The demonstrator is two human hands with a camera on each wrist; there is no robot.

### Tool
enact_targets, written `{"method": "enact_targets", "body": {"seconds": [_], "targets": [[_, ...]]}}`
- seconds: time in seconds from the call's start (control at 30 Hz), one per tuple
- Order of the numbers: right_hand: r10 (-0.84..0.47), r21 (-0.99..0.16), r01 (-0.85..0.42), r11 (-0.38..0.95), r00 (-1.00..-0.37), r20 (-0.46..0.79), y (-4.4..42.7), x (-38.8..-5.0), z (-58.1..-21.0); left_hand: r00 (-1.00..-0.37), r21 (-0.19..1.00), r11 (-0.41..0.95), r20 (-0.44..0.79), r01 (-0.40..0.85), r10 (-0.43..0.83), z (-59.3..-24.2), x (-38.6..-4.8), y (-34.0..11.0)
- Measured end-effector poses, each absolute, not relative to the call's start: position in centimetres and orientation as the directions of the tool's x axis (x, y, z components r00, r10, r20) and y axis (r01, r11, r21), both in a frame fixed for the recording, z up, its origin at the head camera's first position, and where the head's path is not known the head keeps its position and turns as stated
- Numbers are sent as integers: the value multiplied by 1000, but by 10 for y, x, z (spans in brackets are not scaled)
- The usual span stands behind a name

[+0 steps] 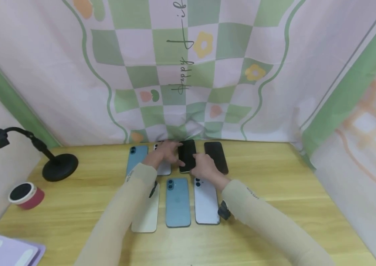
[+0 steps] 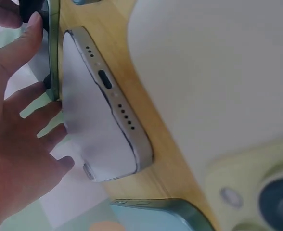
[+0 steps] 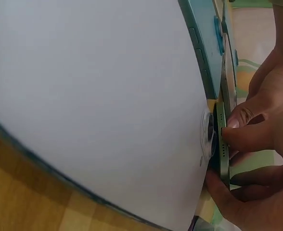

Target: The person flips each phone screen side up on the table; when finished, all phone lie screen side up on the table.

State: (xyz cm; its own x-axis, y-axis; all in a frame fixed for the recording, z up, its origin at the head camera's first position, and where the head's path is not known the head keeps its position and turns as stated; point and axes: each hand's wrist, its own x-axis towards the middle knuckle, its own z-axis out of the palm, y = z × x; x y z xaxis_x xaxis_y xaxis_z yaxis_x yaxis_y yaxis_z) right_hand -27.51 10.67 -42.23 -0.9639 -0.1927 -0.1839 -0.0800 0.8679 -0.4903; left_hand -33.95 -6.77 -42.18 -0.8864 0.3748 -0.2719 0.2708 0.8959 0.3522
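A printed cloth (image 1: 204, 70) is hung at 12 o'clock, behind a wood-grain table (image 1: 307, 199). Smartphones are laid on the table in two rows: in the near row a cream smartphone (image 1: 147, 216), a light-blue smartphone (image 1: 178, 205) and a pale-lilac smartphone (image 1: 206, 205); in the far row a blue smartphone (image 1: 138, 155), a white smartphone (image 1: 164, 169), a black-faced smartphone (image 1: 188, 149) and a dark smartphone (image 1: 216, 153).

Step in hand, as judged: the placing or squaring of the black-faced smartphone, third from the left in its row, with the white one at 9 o'clock and the dark one at 3. Its long axis is run close to 12–6. The end pierced by speaker holes (image 3: 223, 147) is turned toward 6, so its top is taken to be pointed at 12.

Its left side is held between thumb and forefinger of the left hand (image 1: 168, 151), the other fingers spread; its near right corner is pinched by the right hand (image 1: 205, 168). Whether it is lying flat cannot be told, the fingers being crowded round it. For the next move, slight alignment, then release, seems called for.
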Motion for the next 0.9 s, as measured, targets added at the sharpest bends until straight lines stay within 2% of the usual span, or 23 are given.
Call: {"method": "enact_targets", "body": {"seconds": [0.47, 0.7, 0.9], "targets": [[-250, -356, -186, 916, -958, -143, 104, -275, -423, -891, 315, 900, -245, 300, 383, -427, -339, -68], [-255, -364, -187, 912, -956, -147, 102, -275, -422, -893, 304, 907, -253, 291, 371, -427, -339, -67], [-276, -403, -205, 892, -953, -124, 98, -278, -418, -884, 326, 882, -208, 341, 418, -421, -344, -78]]}}
